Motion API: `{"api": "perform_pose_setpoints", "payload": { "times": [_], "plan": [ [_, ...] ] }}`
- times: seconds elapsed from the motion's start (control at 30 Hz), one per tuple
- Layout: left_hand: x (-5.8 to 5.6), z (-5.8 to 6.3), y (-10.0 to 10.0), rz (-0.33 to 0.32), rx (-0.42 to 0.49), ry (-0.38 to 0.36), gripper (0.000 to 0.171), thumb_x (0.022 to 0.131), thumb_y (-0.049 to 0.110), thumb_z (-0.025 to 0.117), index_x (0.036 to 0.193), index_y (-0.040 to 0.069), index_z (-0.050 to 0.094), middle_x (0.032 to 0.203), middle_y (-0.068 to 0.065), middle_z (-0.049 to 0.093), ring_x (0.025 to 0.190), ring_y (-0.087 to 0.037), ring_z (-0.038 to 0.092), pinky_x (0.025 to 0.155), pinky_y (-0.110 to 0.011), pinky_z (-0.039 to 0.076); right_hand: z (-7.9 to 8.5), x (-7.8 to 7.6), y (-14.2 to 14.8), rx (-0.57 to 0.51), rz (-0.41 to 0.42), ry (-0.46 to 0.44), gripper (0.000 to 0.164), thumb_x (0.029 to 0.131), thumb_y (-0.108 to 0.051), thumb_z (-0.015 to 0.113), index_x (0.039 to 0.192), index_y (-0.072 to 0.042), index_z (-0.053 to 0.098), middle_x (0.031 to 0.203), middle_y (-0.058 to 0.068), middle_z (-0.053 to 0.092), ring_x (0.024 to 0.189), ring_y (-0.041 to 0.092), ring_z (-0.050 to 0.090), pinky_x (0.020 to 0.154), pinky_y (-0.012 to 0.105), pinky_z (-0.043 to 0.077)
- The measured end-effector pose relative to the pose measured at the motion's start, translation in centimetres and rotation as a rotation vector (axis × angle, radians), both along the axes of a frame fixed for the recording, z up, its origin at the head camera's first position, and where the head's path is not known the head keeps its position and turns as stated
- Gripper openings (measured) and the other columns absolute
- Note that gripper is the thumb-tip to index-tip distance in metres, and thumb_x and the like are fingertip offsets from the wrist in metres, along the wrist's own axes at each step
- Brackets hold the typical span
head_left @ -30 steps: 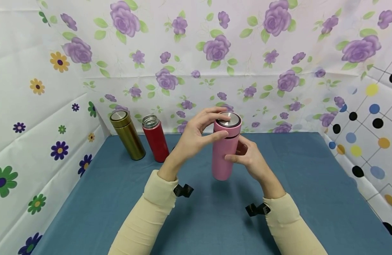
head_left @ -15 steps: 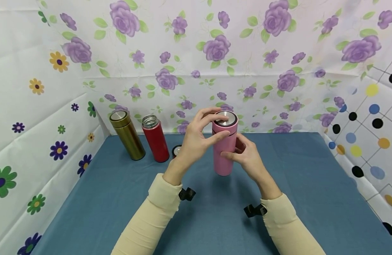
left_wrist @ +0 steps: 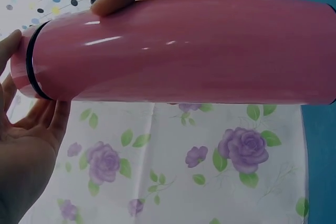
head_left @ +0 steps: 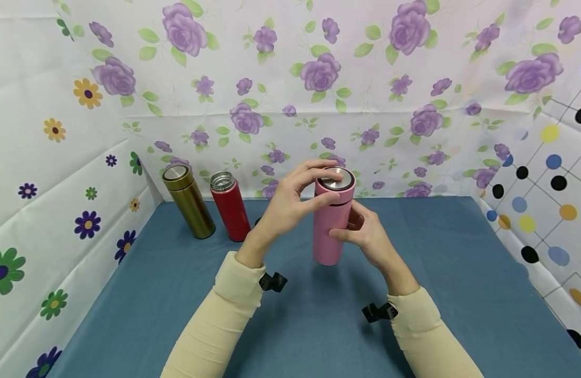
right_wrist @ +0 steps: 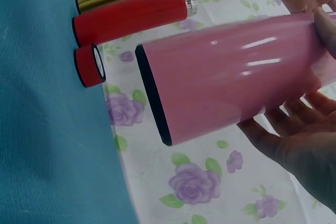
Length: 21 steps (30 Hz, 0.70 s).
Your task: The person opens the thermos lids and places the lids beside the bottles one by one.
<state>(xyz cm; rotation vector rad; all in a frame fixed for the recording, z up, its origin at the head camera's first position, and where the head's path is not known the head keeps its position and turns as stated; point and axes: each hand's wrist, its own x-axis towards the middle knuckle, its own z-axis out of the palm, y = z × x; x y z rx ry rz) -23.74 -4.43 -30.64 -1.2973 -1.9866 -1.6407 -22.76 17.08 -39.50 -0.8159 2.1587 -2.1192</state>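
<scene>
Clasping round pink steel-topped lid [head_left: 343, 184] of tall glossy pink cylindrical flask [head_left: 325, 244] in left grip [head_left: 289, 198], grasping flask's body in right grip [head_left: 368, 233]. Holding it roughly upright above blue cloth-covered bench [head_left: 460, 257]. Seeing lidded olive-gold metallic cylindrical flask [head_left: 188, 202] just beside uncapped red cylindrical flask [head_left: 231, 210] with bare steel neck at back left, plus small round red-and-black cap [right_wrist: 86, 66] just beside the red one.
</scene>
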Motion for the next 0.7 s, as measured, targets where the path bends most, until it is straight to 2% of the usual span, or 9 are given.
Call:
{"api": "perform_pose_setpoints", "payload": {
  "times": [0.1,0.23,0.43,0.57,0.7],
  "plan": [
    [0.06,-0.06,0.37,0.079,0.004,0.036,0.036,0.093,0.001,0.077,0.128,0.005,0.071,0.146,-0.013,0.054,0.139,-0.019,0.049,0.111,-0.04,0.046,0.05,0.01,-0.04,0.018,-0.034,0.02,0.064,0.092,-0.011,0.078,0.151,-0.014,0.052,0.133,0.013,0.064,0.119,0.031,0.065,0.096,0.039,0.057],
    [0.19,-0.12,0.79,0.18,0.001,0.063,0.037,0.089,0.003,0.082,0.125,0.007,0.073,0.141,-0.011,0.056,0.136,-0.019,0.049,0.108,-0.04,0.048,0.11,0.03,-0.16,0.042,-0.082,0.038,0.063,0.093,-0.014,0.079,0.15,-0.016,0.054,0.133,0.011,0.065,0.12,0.029,0.064,0.098,0.038,0.056],
    [0.29,-0.22,1.07,0.265,-0.015,0.062,0.039,0.088,0.01,0.085,0.125,0.012,0.073,0.139,-0.008,0.056,0.133,-0.017,0.049,0.108,-0.039,0.046,0.2,-0.04,-0.31,0.046,-0.113,0.042,0.061,0.092,-0.014,0.08,0.147,-0.017,0.055,0.132,0.009,0.065,0.12,0.027,0.064,0.102,0.047,0.053],
    [0.21,-0.26,0.89,0.236,-0.039,0.043,0.04,0.091,0.012,0.083,0.129,0.013,0.071,0.145,-0.01,0.053,0.138,-0.017,0.047,0.111,-0.042,0.045,0.23,0.02,-0.26,0.045,-0.115,0.035,0.06,0.092,-0.016,0.08,0.147,-0.017,0.056,0.132,0.009,0.065,0.12,0.028,0.064,0.1,0.045,0.054],
    [-0.04,-0.04,0.38,0.123,-0.053,-0.01,0.039,0.098,0.017,0.074,0.136,0.012,0.067,0.153,-0.006,0.049,0.144,-0.016,0.043,0.116,-0.043,0.04,0.16,0.02,-0.13,0.05,-0.1,0.032,0.06,0.093,-0.017,0.079,0.148,-0.017,0.055,0.132,0.01,0.065,0.119,0.029,0.064,0.097,0.039,0.056]
  ]
}}
